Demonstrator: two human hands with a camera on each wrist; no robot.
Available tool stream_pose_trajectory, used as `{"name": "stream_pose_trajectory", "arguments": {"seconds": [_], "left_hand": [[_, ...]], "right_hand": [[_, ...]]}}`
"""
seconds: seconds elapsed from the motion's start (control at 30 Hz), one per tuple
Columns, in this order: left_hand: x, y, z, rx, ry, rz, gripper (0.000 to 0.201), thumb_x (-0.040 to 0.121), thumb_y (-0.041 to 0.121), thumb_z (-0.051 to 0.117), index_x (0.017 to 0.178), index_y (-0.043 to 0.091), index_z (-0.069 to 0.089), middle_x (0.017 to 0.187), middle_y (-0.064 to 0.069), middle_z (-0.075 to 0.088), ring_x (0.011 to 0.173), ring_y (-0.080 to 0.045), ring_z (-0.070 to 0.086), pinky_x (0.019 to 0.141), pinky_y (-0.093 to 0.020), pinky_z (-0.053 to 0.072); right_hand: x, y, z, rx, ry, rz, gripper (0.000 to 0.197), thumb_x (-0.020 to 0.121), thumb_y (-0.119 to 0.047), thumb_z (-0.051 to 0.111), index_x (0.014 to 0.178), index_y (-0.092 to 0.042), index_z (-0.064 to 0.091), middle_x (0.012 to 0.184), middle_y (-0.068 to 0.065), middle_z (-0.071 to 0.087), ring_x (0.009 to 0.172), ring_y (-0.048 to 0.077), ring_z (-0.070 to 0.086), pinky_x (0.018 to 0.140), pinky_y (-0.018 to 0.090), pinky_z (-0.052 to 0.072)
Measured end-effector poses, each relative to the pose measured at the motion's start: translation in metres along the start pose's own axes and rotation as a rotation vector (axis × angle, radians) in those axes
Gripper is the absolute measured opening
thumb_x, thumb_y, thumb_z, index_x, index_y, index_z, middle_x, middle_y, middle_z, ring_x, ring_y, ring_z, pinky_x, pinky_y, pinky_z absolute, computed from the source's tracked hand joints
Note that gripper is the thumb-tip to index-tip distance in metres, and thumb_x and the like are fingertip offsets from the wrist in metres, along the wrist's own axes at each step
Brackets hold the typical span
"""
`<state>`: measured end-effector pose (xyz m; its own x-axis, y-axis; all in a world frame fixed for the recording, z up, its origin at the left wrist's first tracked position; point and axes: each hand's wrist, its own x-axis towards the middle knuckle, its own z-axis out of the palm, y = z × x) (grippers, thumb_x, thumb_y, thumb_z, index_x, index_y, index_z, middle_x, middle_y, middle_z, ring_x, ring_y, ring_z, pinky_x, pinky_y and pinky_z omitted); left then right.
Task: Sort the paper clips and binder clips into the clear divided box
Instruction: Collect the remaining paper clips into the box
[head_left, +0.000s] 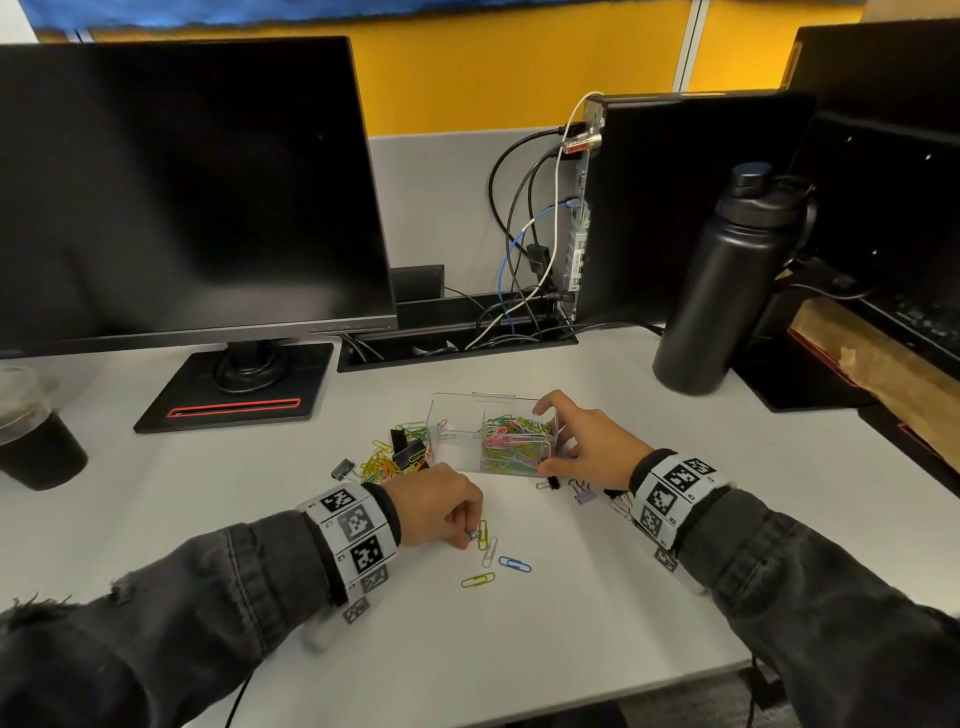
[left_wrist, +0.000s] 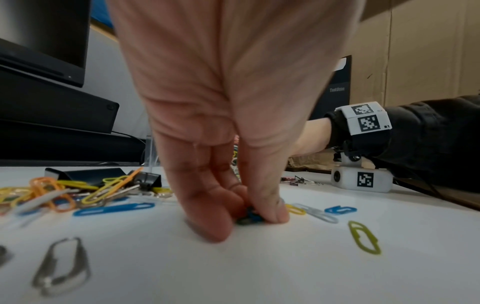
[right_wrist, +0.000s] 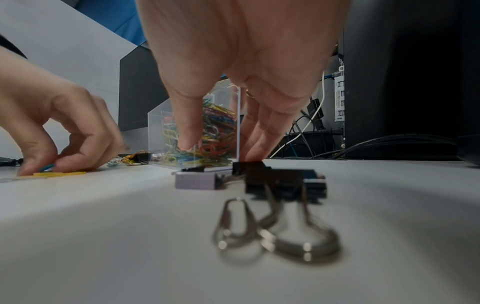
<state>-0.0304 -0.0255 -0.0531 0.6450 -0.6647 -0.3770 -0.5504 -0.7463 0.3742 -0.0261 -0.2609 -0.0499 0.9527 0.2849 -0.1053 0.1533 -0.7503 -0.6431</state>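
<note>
**A:** From the head camera, what's there?

**B:** A smooth white desk (head_left: 597, 613). The clear divided box (head_left: 470, 415) has hard transparent walls; its right compartment is packed with glossy coloured paper clips (head_left: 511, 439), while the left one looks nearly bare. A loose heap of clips (head_left: 387, 462) lies left of the box, tangled with black binder clips. The left hand (head_left: 439, 504) is curled near the front edge, fingertips pinched on something small beside a yellow clip (head_left: 483, 535). The right hand (head_left: 587, 441) is spread over the box's right end, thumb against the near wall and fingers by the far corner.

**A:** And the left wrist view?

**B:** Thumb and fingers meet on the desk, pinching a small blue-and-dark thing (left_wrist: 249, 218); it is mostly hidden, so I cannot say which kind of clip. An olive paper clip (left_wrist: 363, 238) lies to the right and a blurred bare-wire one (left_wrist: 62, 265) lies close to the lens.

**A:** The right wrist?

**B:** Fingers hang nearly straight: the thumb pad (right_wrist: 187, 142) presses the clear wall, and the other fingertips come down just behind a black binder clip (right_wrist: 283, 181) with silver wire handles. A lilac binder clip (right_wrist: 196, 181) sits beside it. Whether those fingertips touch the black clip is unclear. Nothing is clasped.
</note>
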Motion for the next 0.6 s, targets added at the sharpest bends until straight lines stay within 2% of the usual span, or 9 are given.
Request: {"name": "stream_pose_trajectory", "arguments": {"seconds": [0.1, 0.17, 0.2, 0.27, 0.33, 0.4, 0.5, 0.6], "left_hand": [[-0.002, 0.0, 0.003, 0.092, -0.029, -0.006, 0.014, 0.087, 0.018, 0.063, 0.1, 0.011, 0.062, 0.098, -0.004, 0.06, 0.08, -0.011, 0.049, 0.072, -0.022, 0.041], [-0.005, 0.0, 0.005, 0.179, -0.044, 0.0, 0.017, 0.09, 0.02, 0.059, 0.104, 0.012, 0.059, 0.098, 0.003, 0.048, 0.089, -0.015, 0.047, 0.076, -0.024, 0.038], [-0.007, 0.001, 0.005, 0.213, -0.05, 0.006, 0.017, 0.09, 0.021, 0.057, 0.105, 0.013, 0.058, 0.098, 0.003, 0.045, 0.093, -0.017, 0.048, 0.077, -0.025, 0.037], [-0.009, 0.003, 0.004, 0.228, -0.042, 0.053, 0.015, 0.091, 0.02, 0.056, 0.104, 0.012, 0.056, 0.101, -0.002, 0.051, 0.093, -0.017, 0.048, 0.078, -0.027, 0.039], [-0.011, 0.005, 0.0, 0.196, 0.012, 0.127, 0.013, 0.091, 0.021, 0.056, 0.103, 0.015, 0.055, 0.102, -0.001, 0.057, 0.086, -0.012, 0.048, 0.078, -0.029, 0.044], [-0.009, 0.008, -0.005, 0.173, 0.073, 0.186, 0.022, 0.09, 0.022, 0.058, 0.112, 0.019, 0.055, 0.1, 0.003, 0.058, 0.087, -0.011, 0.051, 0.079, -0.03, 0.047], [-0.005, 0.01, -0.007, 0.26, 0.041, 0.24, 0.035, 0.09, 0.025, 0.059, 0.125, 0.024, 0.053, 0.102, 0.004, 0.058, 0.097, -0.013, 0.054, 0.08, -0.032, 0.048], [-0.001, 0.009, -0.004, 0.305, 0.002, 0.248, 0.023, 0.091, 0.025, 0.058, 0.113, 0.021, 0.061, 0.105, 0.002, 0.057, 0.1, -0.014, 0.054, 0.081, -0.036, 0.049]], "right_hand": [[0.0, 0.0, 0.0, 0.007, -0.001, 0.005, 0.057, 0.08, -0.015, 0.073, 0.12, -0.028, 0.035, 0.109, 0.006, 0.06, 0.08, 0.016, 0.067, 0.063, 0.039, 0.061], [0.001, 0.001, 0.0, 0.024, -0.005, 0.012, 0.057, 0.08, -0.015, 0.074, 0.12, -0.029, 0.035, 0.109, 0.005, 0.059, 0.08, 0.018, 0.067, 0.061, 0.041, 0.061], [0.001, 0.001, 0.001, 0.014, -0.005, 0.007, 0.057, 0.08, -0.016, 0.074, 0.12, -0.028, 0.035, 0.109, 0.006, 0.06, 0.081, 0.018, 0.067, 0.064, 0.039, 0.061], [0.001, 0.001, 0.001, -0.014, 0.002, -0.005, 0.057, 0.081, -0.016, 0.073, 0.121, -0.026, 0.035, 0.111, 0.007, 0.061, 0.082, 0.018, 0.067, 0.071, 0.031, 0.06], [0.002, 0.002, 0.001, -0.015, 0.008, -0.009, 0.057, 0.081, -0.016, 0.073, 0.122, -0.025, 0.035, 0.111, 0.008, 0.061, 0.083, 0.018, 0.067, 0.075, 0.03, 0.059], [0.002, 0.002, 0.001, -0.02, 0.01, -0.009, 0.057, 0.081, -0.016, 0.073, 0.122, -0.025, 0.035, 0.111, 0.007, 0.061, 0.084, 0.019, 0.067, 0.077, 0.031, 0.059], [0.002, 0.002, 0.001, -0.023, 0.011, -0.01, 0.057, 0.081, -0.016, 0.073, 0.123, -0.024, 0.035, 0.112, 0.006, 0.062, 0.084, 0.018, 0.067, 0.075, 0.028, 0.058], [0.003, 0.003, 0.002, -0.028, 0.013, -0.019, 0.057, 0.081, -0.016, 0.073, 0.122, -0.025, 0.035, 0.111, 0.006, 0.062, 0.082, 0.017, 0.067, 0.074, 0.027, 0.058]]}}
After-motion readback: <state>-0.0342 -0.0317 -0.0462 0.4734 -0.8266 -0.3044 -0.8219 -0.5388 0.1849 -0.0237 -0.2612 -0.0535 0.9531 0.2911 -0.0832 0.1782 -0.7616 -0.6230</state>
